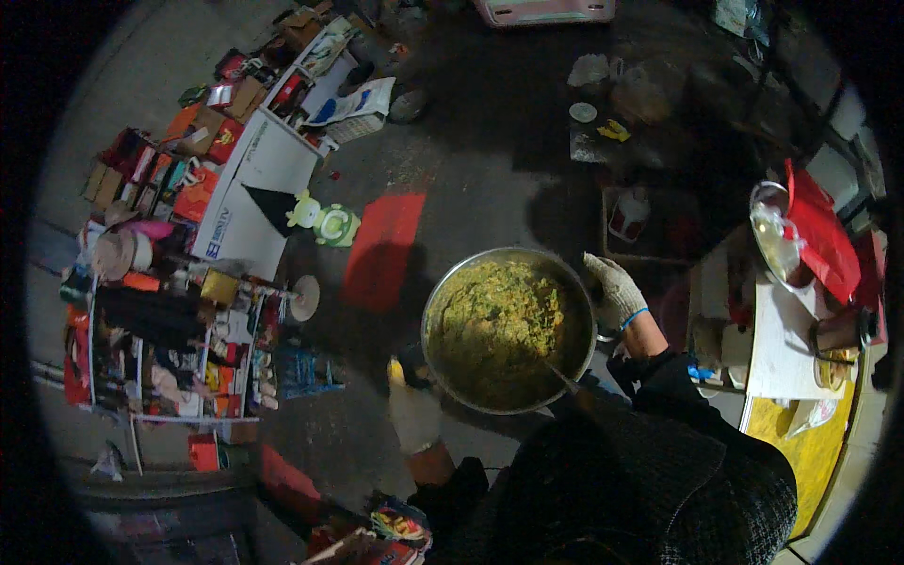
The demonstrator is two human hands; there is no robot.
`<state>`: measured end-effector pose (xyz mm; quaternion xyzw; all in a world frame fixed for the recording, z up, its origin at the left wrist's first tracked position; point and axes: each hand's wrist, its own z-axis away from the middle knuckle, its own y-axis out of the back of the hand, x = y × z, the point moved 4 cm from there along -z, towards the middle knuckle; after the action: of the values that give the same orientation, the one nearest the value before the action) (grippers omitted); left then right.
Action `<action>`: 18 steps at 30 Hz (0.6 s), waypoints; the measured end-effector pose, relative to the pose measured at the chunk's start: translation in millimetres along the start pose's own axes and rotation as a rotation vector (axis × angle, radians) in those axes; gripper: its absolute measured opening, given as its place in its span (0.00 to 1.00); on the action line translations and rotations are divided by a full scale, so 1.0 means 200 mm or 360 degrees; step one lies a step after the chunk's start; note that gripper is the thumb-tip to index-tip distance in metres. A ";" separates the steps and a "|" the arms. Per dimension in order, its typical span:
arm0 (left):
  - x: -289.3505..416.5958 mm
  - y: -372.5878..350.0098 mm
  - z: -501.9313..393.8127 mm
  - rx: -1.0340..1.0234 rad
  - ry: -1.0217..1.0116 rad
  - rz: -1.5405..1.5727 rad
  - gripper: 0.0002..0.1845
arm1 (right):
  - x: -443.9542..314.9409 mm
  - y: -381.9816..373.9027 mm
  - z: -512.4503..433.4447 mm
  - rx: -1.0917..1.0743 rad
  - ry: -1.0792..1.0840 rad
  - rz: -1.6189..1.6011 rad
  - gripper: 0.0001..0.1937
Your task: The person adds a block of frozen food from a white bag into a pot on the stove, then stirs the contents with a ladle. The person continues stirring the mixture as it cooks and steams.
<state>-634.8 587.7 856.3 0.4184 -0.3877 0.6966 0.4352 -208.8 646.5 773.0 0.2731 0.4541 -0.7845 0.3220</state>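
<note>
A round metal pot (432, 311) full of a chunky yellow-green food mixture (505, 304) is in front of me. A utensil handle (563, 378) slants out of the mixture over the near rim. My right hand (616, 291), in a pale knitted glove with a blue cuff edge, is at the pot's right side, fingers stretched forward. A small side handle (605, 337) shows just below it; whether the hand touches the pot is unclear. My left hand (412, 417), also in a pale glove, lies in shadow left of the pot. Something bright yellow shows at its fingertips, and its grip is not clear.
On the left are a shelf rack (169, 346) and a white counter (258, 183) loaded with boxes and goods. A green toy-like figure (328, 220) is on the dark floor near a red patch (385, 251). At right, a white table (784, 353) holds a metal bowl (770, 233) and a red bag (823, 236).
</note>
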 end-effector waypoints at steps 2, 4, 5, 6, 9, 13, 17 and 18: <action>0.08 -0.13 -0.33 -0.0021 -0.0160 -0.0805 0.29 | -0.09 -0.07 -0.28 -0.0019 0.0214 0.0399 0.21; 0.14 -0.32 -0.67 -0.0164 0.0078 -0.0103 0.29 | -0.27 -0.21 -0.63 -0.0080 0.0406 0.0514 0.22; 0.18 -0.38 -0.79 -0.0258 0.0231 0.0274 0.29 | -0.30 -0.23 -0.73 -0.0019 0.0371 0.0445 0.21; 0.21 -0.42 -0.91 -0.0113 0.0372 0.0471 0.28 | -0.31 -0.25 -0.82 0.0232 0.0081 0.0309 0.22; 0.34 -0.58 -1.31 0.0024 0.0177 0.0083 0.25 | -0.42 -0.36 -1.08 0.0352 -0.0066 0.0011 0.22; 0.53 -0.77 -1.82 -0.0086 -0.0599 -0.1452 0.27 | -0.62 -0.50 -1.53 0.0263 0.0047 -0.0124 0.19; 0.54 -1.10 -2.50 -0.0288 -0.0410 -0.1176 0.23 | -0.77 -0.54 -2.03 0.0190 0.0144 -0.0079 0.19; 0.56 -1.21 -2.65 -0.0351 -0.0302 -0.0999 0.22 | -0.76 -0.53 -2.13 0.0133 -0.0040 -0.0538 0.19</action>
<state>-570.3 1174.9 816.3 0.5305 -0.3519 0.4406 0.6330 -132.4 1105.4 752.9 0.1962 0.4564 -0.8491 0.1796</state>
